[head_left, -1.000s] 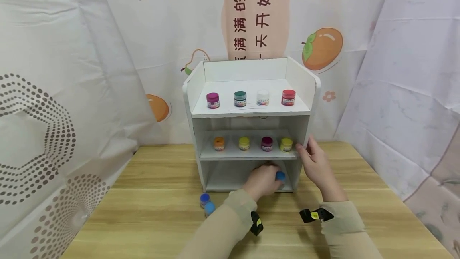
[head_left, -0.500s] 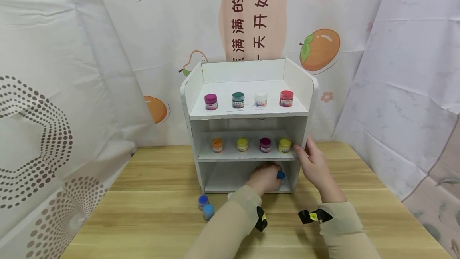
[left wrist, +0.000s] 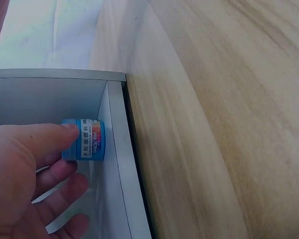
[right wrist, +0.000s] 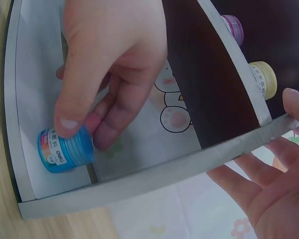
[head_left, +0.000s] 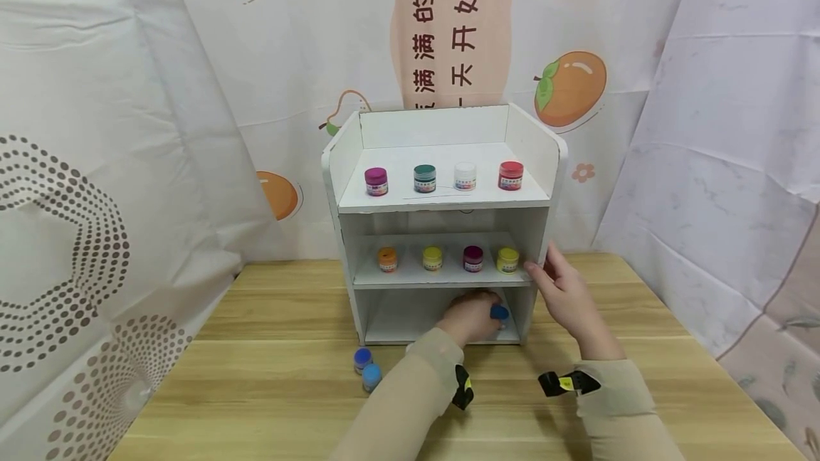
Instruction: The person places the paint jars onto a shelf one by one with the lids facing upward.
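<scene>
In the head view my left hand (head_left: 470, 316) reaches into the bottom level of a white shelf unit (head_left: 442, 278). Its thumb and fingers pinch a blue paint jar (head_left: 499, 312) by the lid. In the left wrist view the jar (left wrist: 92, 140) lies sideways to the camera, its base against the bottom board; the right wrist view shows the jar (right wrist: 65, 149) near the right side panel (right wrist: 154, 184). My right hand (head_left: 569, 299) holds that panel from outside, thumb at the front edge and fingers behind, as the right wrist view also shows.
Two more blue jars (head_left: 363, 359) stand on the wooden table (head_left: 275, 347) left of the unit. The middle level bears an orange jar (head_left: 387, 259), two yellow ones and a dark purple one (head_left: 472, 258). Several jars, including a red one (head_left: 510, 176), line the top. Patterned curtains (head_left: 307, 41) hang behind.
The view shifts slightly at first. My left hand stays in the bottom level with the blue jar, moving only a little. My right hand keeps its place on the side panel.
</scene>
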Motion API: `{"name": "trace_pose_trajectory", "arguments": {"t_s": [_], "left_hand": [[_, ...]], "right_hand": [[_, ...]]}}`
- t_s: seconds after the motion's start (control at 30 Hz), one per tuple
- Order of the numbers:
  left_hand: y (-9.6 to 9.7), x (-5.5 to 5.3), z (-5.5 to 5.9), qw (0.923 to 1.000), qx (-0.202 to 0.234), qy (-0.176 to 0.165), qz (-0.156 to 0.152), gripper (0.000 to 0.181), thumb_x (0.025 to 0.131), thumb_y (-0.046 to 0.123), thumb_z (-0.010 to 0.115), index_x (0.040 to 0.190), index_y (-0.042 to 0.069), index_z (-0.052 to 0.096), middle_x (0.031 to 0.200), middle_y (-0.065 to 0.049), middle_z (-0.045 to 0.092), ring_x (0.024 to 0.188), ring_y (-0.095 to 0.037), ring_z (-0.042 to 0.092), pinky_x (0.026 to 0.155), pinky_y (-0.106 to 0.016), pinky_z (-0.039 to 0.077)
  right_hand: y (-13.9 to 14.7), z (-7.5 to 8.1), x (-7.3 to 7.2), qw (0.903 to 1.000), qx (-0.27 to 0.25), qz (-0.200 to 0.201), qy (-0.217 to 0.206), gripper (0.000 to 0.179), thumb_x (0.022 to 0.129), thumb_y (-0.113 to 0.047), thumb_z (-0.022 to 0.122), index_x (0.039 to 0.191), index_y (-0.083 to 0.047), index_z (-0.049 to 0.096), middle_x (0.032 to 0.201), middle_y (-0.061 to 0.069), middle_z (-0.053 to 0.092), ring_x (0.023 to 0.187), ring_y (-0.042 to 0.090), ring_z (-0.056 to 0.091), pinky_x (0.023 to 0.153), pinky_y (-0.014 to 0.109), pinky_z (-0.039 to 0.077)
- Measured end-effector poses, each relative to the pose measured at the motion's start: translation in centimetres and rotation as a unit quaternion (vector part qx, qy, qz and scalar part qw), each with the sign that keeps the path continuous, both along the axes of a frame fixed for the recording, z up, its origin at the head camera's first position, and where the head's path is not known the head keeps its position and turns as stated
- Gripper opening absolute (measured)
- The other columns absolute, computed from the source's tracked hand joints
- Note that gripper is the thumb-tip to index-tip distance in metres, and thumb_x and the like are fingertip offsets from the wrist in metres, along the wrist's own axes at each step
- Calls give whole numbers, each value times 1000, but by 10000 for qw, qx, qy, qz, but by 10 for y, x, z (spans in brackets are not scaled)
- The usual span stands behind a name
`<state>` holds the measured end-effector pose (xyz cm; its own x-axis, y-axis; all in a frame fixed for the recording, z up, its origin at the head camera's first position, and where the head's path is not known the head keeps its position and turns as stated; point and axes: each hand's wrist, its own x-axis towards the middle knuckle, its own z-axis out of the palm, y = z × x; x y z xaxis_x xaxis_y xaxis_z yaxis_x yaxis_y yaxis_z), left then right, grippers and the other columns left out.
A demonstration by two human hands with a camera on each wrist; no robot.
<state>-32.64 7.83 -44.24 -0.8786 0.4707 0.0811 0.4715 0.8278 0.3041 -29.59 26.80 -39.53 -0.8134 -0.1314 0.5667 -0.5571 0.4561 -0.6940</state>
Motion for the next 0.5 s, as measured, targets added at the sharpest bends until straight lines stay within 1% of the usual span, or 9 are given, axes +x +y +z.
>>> {"name": "trace_pose_trajectory", "arguments": {"t_s": [0.13,0.3,0.37,0.5], "left_hand": [[-2,-1,1,9998,119,-138,67,26,91,35,77,115,26,72,104,16,66,90,-3,58,80,-22,48],[-4,0,5,9992,285,-285,60,26,90,35,79,113,24,73,96,15,64,83,-2,55,76,-21,47],[-4,0,5,9990,317,-321,48,25,90,35,79,112,23,73,94,15,63,81,-3,55,75,-21,47],[-3,-1,5,9987,354,-352,62,23,90,36,79,108,23,74,90,15,61,79,-3,54,73,-21,46]], "right_hand": [[2,0,0,9999,24,115,-4,57,107,-18,55,160,-22,34,148,17,51,127,35,54,87,11,45],[3,1,0,9999,56,122,-21,59,106,-17,56,161,-21,33,149,17,50,127,33,53,87,10,45],[3,0,0,9999,62,117,-28,59,106,-17,56,161,-22,33,149,16,50,127,30,54,87,11,46],[4,0,0,9999,64,91,-39,59,106,-17,56,161,-24,33,148,15,51,125,18,55,87,12,47]]}}
